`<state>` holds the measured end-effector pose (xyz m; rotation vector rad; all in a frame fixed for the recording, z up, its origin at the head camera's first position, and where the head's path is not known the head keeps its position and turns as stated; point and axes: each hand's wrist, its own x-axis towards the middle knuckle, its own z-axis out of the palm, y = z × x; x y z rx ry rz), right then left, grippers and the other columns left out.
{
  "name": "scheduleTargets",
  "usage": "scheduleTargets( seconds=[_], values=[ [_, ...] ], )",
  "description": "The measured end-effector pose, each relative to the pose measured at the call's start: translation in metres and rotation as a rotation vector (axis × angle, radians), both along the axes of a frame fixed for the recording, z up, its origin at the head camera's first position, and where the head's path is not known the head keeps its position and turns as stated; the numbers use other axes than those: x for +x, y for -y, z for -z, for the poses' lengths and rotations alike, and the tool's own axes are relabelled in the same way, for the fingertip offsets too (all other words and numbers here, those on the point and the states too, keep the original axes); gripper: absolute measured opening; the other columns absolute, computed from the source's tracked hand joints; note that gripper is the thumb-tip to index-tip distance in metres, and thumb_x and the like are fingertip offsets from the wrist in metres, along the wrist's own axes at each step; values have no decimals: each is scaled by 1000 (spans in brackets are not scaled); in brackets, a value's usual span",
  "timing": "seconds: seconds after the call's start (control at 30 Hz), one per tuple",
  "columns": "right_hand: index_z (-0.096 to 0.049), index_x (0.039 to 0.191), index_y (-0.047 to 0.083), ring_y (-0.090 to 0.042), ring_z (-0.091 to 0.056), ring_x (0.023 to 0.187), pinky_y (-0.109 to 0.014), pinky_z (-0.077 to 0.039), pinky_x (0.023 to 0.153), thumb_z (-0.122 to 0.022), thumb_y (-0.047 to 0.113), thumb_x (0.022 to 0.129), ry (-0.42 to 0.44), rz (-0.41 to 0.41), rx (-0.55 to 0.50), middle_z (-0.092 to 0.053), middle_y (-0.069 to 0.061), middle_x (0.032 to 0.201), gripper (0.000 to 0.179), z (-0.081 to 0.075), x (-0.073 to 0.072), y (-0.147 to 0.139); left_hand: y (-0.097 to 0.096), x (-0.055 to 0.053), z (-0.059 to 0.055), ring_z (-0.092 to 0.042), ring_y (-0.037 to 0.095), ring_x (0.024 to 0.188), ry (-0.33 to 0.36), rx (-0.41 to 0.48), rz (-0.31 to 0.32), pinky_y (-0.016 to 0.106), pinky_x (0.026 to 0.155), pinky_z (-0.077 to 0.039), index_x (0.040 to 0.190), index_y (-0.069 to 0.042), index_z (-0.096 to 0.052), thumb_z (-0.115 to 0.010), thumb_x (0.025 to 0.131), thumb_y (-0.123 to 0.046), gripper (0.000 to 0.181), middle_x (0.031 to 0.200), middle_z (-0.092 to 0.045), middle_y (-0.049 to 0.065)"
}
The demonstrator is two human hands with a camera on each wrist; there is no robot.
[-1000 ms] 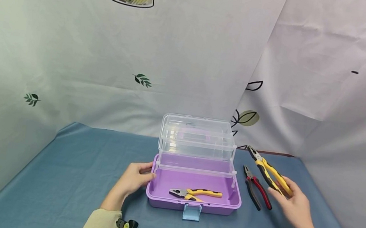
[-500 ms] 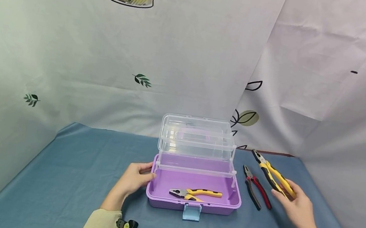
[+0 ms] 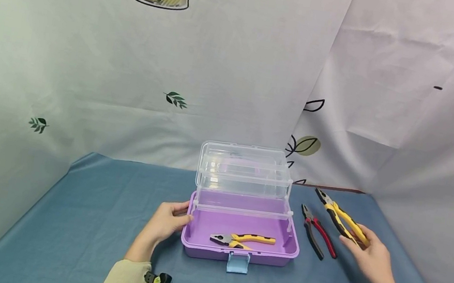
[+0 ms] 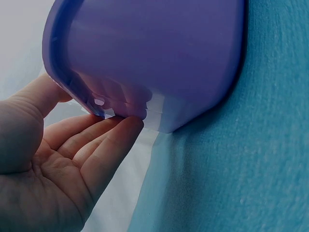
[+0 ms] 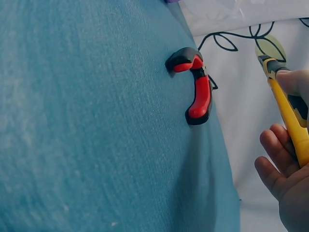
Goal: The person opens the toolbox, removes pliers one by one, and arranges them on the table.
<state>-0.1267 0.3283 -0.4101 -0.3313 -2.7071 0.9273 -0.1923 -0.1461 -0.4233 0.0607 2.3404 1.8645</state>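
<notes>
A purple toolbox [image 3: 210, 255] stands on the cloth with its clear lid [image 3: 245, 168] raised. My left hand [image 3: 163, 224] grips its left rim; the left wrist view shows the thumb on one side and the fingers against the outer wall. Inside the box lie yellow-and-black pliers [image 3: 256, 239]. To the right, my right hand [image 3: 372, 262] holds a second pair of yellow-handled pliers [image 3: 334, 215] by the handles, nose pointing away and left. In the right wrist view their yellow handle [image 5: 288, 113] crosses the palm. Red-and-black pliers [image 3: 320, 232] lie between the box and that hand.
Blue cloth [image 3: 112, 202] covers the table. A pale printed curtain [image 3: 242, 65] hangs behind and along both sides. Clear tray tiers [image 3: 243, 211] hang under the raised lid above the rear of the box. A blue latch [image 3: 237, 263] juts from its front.
My right hand has drifted right and slightly toward me with the yellow-handled pliers, away from the box. The left hand and the toolbox have stayed put.
</notes>
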Motion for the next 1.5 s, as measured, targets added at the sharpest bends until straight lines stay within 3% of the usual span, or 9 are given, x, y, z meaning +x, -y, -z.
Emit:
scheduleTargets(
  seconds=[0.37,0.7,0.9,1.2,1.5],
  values=[
    [-40,134,-11,-41,-60,99,-11,-45,57,-66,40,86,17,-1,10,-59,-32,116,74,2,-1,-2,0,1,-1,-67,29,98,2,1,11,39,74,-59,130,7,-52,-65,83,-1,49,121,-61,28],
    [-37,134,-14,-41,-59,97,-31,-54,62,-64,43,87,75,-26,25,-56,-35,118,79,2,-5,-8,0,0,-1,-66,31,100,9,19,16,38,75,-59,131,7,-51,-64,83,0,51,121,-60,29],
    [-38,133,-15,-37,-57,91,-25,-48,59,-64,44,87,103,-29,39,-55,-35,116,79,3,-6,-10,0,2,-3,-67,30,100,8,20,14,39,75,-59,131,7,-52,-65,83,0,50,121,-61,28],
    [-40,130,-16,-33,-56,86,-27,-47,59,-63,45,87,121,-53,71,-55,-35,112,78,5,-9,-13,0,1,-2,-66,30,100,10,22,14,39,75,-59,131,7,-51,-65,82,0,51,121,-60,28],
    [-38,131,-17,-36,-55,92,-44,-53,69,-61,49,87,172,-67,71,-52,-37,116,82,4,-12,-15,0,0,0,-66,32,101,7,28,20,40,76,-59,130,8,-51,-64,83,1,50,121,-60,29]
  ],
)
